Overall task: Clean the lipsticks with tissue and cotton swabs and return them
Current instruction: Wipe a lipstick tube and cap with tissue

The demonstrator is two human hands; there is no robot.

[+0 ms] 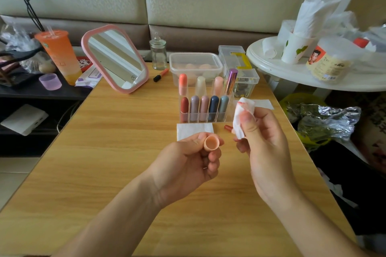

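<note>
The cap (pixel 211 142) is held above the table (pixel 104 152), its open mouth toward me. The left hand (pixel 188 162) has its grip closed round it, and the right hand (pixel 265 141) pinches a red-smeared tissue (pixel 242 118) in its grip. The risk, as I judge it: the stained side goes into the cap and spreads colour instead of lifting it, or the small cap slips from the fingertips. A reddish lipstick (pixel 227 127) lies on the table, partly hidden behind the tissue — free to roll or smear. The rack (pixel 205 110) stands just beyond it — a careless reach could topple its lipsticks. A spare tissue (pixel 194 130) lies near the cap, and the mirror (pixel 114 58) is well back.
</note>
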